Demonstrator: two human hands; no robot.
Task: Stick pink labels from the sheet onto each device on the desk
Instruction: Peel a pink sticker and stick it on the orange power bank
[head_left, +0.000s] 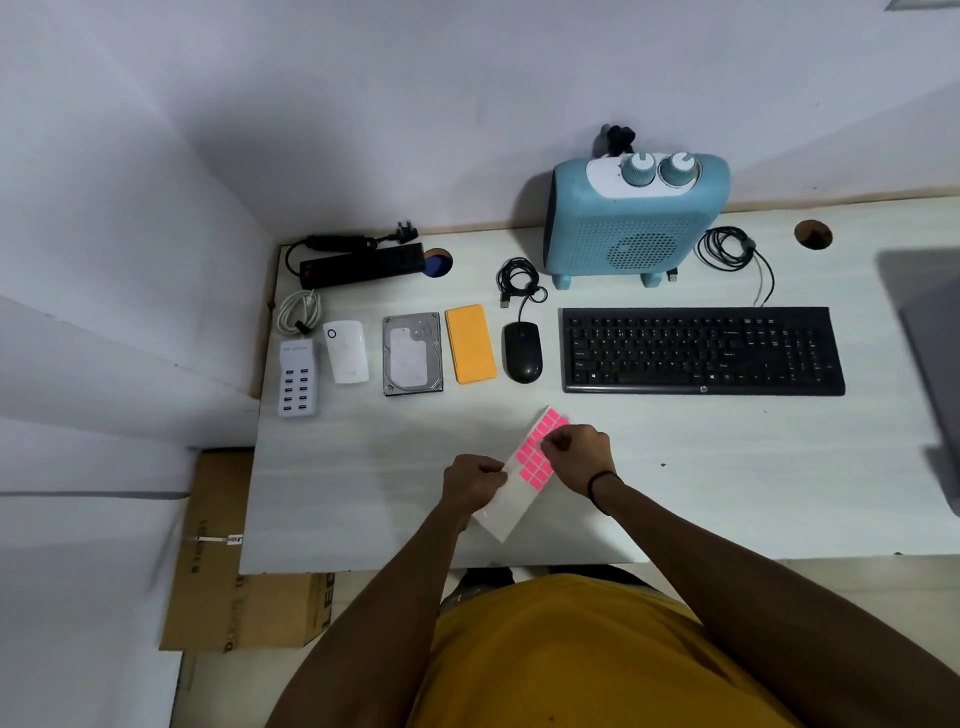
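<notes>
While left hand (475, 480) pinches the label sheet (519, 483) at its left edge just above the near desk (727, 467), right hand (576, 454) curls onto the pink labels, apparently peeling one. Sheet's long axis runs near-left to far-right. Devices lie farther; mouse (522, 352) nearest, far-left of right hand.

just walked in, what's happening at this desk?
A person is holding a label sheet over the desk. The left hand grips the sheet's edge while the right hand pinches at the pink labels, apparently peeling one. No label shows yet on the devices lined up behind: USB hub, hard drive, mouse, keyboard, heater.
</notes>
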